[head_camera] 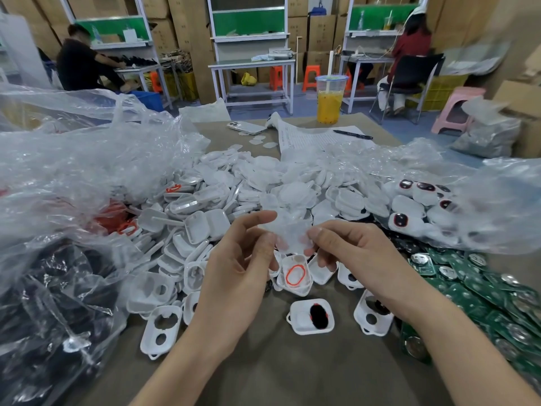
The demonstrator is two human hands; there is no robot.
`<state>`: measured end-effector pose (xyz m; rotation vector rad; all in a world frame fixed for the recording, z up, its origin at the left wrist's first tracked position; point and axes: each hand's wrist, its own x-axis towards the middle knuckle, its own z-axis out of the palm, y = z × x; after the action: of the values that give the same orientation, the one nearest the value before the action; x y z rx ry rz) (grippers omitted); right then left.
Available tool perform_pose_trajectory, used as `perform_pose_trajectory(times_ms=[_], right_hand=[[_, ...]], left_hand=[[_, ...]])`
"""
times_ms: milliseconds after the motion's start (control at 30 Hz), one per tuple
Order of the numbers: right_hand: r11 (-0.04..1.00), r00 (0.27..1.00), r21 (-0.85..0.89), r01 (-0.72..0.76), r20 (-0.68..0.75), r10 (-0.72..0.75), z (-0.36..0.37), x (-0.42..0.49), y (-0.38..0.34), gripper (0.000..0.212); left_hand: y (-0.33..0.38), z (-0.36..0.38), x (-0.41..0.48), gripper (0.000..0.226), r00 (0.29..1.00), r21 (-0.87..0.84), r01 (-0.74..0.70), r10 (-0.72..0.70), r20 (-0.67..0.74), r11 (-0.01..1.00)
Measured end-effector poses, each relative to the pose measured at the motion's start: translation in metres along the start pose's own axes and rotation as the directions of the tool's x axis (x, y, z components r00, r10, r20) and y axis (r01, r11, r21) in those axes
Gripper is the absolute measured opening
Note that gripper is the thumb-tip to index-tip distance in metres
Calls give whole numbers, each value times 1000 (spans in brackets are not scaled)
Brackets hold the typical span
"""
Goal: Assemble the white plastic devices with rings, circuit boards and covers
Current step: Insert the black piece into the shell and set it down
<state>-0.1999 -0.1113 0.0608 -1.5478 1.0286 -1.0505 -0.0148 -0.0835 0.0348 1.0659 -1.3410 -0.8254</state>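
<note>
Two hands in frame on the head view, both on one piece. Left hand (pixel 243 259) and right hand (pixel 348 250) meet above the table (pixel 263 364). Each pinches an edge of a translucent cover (pixel 289 230) between thumb and fingertips. The cover is blurred, so I cannot read its detail. It is held in the air, just above and behind a white shell (pixel 304 284). That shell lies open side up on the table with an orange ring (pixel 288 276) seated inside. I read cover and shell as apart, not touching.

Nearer the camera, a second shell (pixel 298 317) lies flat with a dark oval piece (pixel 318 316) in its opening. More empty shells sit either side of the wrists. Behind the hands, a heap of white shells and covers (pixel 222 200) spreads across the table.

Right side: green circuit boards (pixel 468 291) piled loose beside the right forearm. Beyond them, finished white devices (pixel 409 200) with dark oval windows sit in clear plastic.

Left side: crumpled clear bags (pixel 73 159). One holds black parts (pixel 44 303); loose orange rings (pixel 108 219) show under another.

Far end of the table: a drink cup (pixel 329 101) of orange liquid, a pen (pixel 352 134) on a printed sheet (pixel 310 139), and a phone (pixel 246 128) beside it.
</note>
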Motion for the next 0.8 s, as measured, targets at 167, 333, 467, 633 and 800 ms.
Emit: perform_pose_trajectory(times_ms=[167, 333, 467, 633, 800], right_hand=[[999, 999, -11, 31, -35, -31, 0, 0, -1, 31], [999, 999, -14, 35, -41, -35, 0, 1, -1, 30], [999, 999, -20, 37, -22, -38, 1, 1, -1, 31], [999, 999, 11, 40, -31, -40, 1, 2, 1, 31], [995, 1000, 94, 19, -26, -16, -1, 3, 5, 43]], left_hand=[[2, -1, 0, 35, 1000, -19, -13, 13, 16, 1000], [4, -1, 0, 20, 1000, -34, -20, 20, 11, 999], [2, 1, 0, 22, 1000, -31, 2, -3, -25, 1000], [3, 2, 0, 29, 999, -29, 16, -17, -39, 999], [3, 1, 1, 28, 999, -3, 10, -10, -31, 1000]])
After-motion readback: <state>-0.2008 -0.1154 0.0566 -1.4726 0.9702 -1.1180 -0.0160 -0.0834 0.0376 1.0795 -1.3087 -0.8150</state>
